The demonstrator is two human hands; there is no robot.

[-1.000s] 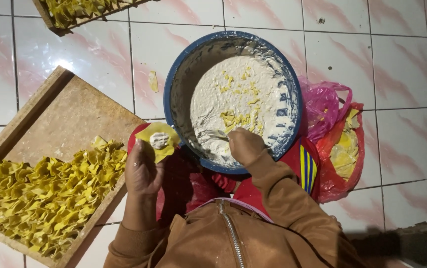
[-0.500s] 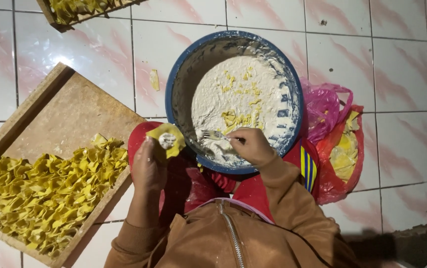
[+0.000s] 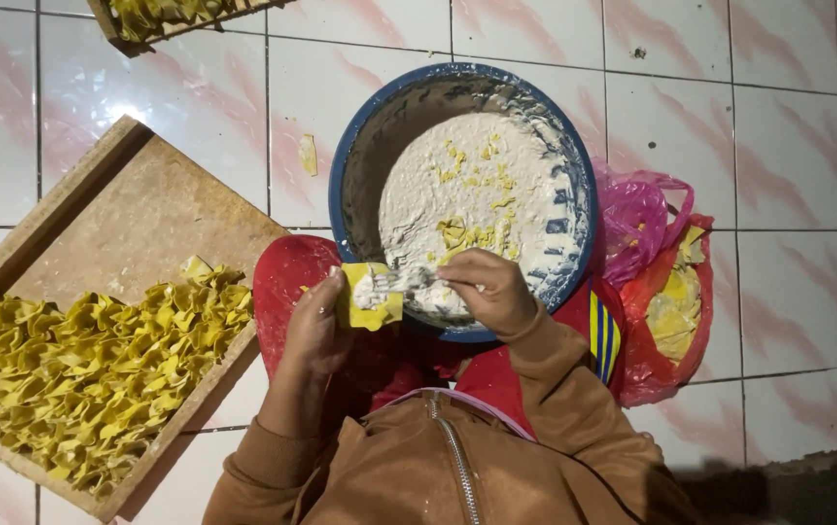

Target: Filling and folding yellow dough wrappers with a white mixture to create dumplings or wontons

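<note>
Fingers (image 3: 326,301) of our left hand (image 3: 313,335) were curled around a square yellow wrapper (image 3: 370,297), holding it open and flat just above the near rim of the bowl (image 3: 341,175). Our right hand (image 3: 487,290) was pinched on a small utensil (image 3: 409,282), whose tip rested on the pale filling in the wrapper's middle; its exact kind we could not tell.

We judged the work well advanced but unfinished. Folded, ruffled yellow dumplings (image 3: 88,369) filled roughly the near half of the wooden tray (image 3: 137,214), while its far half lay bare. A second tray (image 3: 185,15) at the top edge also held yellow pieces. Much filling (image 3: 477,194) remained in the round blue bowl: a thick, whitish, coarse paste flecked with yellow scraps and smeared up the walls.

Beside the bowl, crumpled pink and red plastic bags (image 3: 662,282) held more yellow sheets. One stray scrap (image 3: 308,154) lay on the glossy tiled floor (image 3: 749,146).
</note>
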